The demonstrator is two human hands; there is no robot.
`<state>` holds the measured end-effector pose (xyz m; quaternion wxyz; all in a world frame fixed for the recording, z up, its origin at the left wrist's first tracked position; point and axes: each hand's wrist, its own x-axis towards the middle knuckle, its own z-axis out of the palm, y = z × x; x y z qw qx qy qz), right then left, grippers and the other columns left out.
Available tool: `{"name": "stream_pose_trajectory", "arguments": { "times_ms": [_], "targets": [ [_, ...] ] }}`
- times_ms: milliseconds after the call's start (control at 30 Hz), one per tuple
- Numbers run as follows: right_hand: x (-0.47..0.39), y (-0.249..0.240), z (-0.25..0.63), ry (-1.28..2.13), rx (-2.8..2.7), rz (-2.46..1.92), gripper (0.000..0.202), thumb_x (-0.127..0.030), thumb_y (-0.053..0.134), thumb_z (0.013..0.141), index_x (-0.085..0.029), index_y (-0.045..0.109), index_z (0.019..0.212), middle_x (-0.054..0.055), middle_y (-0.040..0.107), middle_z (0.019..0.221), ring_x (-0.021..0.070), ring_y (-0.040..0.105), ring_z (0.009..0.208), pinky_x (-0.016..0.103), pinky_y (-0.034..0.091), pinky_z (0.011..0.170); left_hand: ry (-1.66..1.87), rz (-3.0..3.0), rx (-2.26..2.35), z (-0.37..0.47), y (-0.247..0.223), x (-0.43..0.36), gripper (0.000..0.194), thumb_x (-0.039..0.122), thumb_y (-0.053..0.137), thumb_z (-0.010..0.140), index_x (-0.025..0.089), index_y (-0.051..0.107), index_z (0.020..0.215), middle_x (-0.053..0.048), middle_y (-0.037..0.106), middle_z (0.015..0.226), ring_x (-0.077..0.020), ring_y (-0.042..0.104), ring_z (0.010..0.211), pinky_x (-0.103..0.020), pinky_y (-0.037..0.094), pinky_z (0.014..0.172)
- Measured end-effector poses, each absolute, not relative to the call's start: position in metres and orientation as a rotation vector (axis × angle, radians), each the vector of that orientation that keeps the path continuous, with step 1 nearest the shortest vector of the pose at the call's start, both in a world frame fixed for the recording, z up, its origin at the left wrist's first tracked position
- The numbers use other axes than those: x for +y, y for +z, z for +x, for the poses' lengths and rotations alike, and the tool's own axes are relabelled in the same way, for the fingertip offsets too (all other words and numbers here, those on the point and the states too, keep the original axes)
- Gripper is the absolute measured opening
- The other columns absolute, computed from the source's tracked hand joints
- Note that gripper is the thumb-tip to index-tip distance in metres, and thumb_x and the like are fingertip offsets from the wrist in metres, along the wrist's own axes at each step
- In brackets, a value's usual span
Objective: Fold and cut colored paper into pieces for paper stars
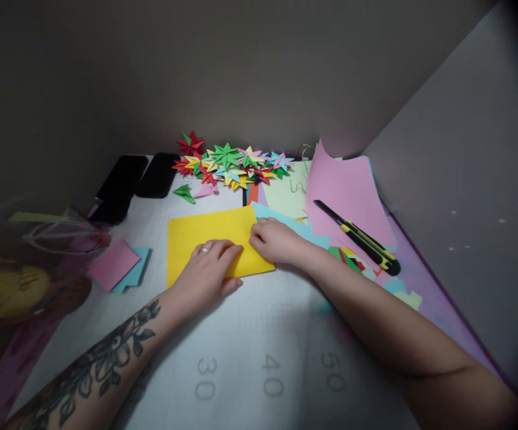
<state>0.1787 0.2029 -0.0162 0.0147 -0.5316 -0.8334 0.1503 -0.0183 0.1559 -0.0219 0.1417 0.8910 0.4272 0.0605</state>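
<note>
A yellow sheet of paper [209, 230] lies on the white gridded mat [241, 334] in front of me. My left hand [209, 269] rests over its lower edge with the fingers apart, a ring on one of them; the thumb reaches just past the edge. At the sheet's right end, my right hand [274, 239] has its fingers curled and pressed together on the paper. Part of a light blue sheet [303, 227] shows behind the right hand.
Folded paper stars [226, 156] are heaped at the back. Two dark phones [158, 174] lie back left, small pink squares [114, 264] at left. A black and yellow cutter [366, 243] lies across pink sheets [348, 191] and paper scraps at right.
</note>
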Motion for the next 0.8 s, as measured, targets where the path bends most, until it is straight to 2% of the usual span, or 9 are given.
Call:
{"name": "stream_pose_trajectory", "arguments": {
  "times_ms": [200,333,467,800],
  "targets": [
    [0.205,-0.005,0.173,0.667,-2.622,-1.641,0.021,-0.023,0.042,0.087,-0.017,0.061,0.082,0.005,0.063,0.083,0.0155,0.052,0.072,0.025,0.032,0.061,0.140,2.608,1.249,-0.019,-0.023,0.156,0.056,0.044,0.056,0.082,0.022,0.042,0.131,-0.011,0.044,0.135,-0.0309,0.037,0.123,-0.046,0.033,0.097],
    [0.204,-0.011,0.174,0.596,-2.629,-1.562,0.014,-0.017,0.048,0.082,-0.017,0.061,0.077,0.005,0.062,0.080,0.0158,0.051,0.075,0.025,0.032,0.064,0.075,2.685,1.184,-0.017,-0.027,0.152,0.050,0.039,0.053,0.086,0.023,0.042,0.132,-0.010,0.040,0.141,-0.0309,0.028,0.132,-0.050,0.026,0.103],
    [0.200,-0.019,0.175,0.507,-2.608,-1.528,0.019,-0.021,0.045,0.086,-0.016,0.060,0.078,0.006,0.061,0.080,0.0165,0.049,0.077,0.026,0.033,0.069,0.035,2.732,1.109,-0.015,-0.035,0.148,0.044,0.036,0.044,0.091,0.025,0.041,0.134,-0.008,0.036,0.144,-0.0312,0.022,0.135,-0.053,0.021,0.105],
    [0.195,-0.025,0.174,0.398,-2.621,-1.516,0.023,-0.018,0.039,0.089,-0.015,0.061,0.083,0.007,0.058,0.081,0.0176,0.046,0.078,0.028,0.032,0.071,0.024,2.707,1.175,-0.013,-0.030,0.148,0.043,0.037,0.041,0.091,0.027,0.044,0.133,-0.011,0.039,0.142,-0.0318,0.028,0.132,-0.053,0.026,0.103]
  ]
}}
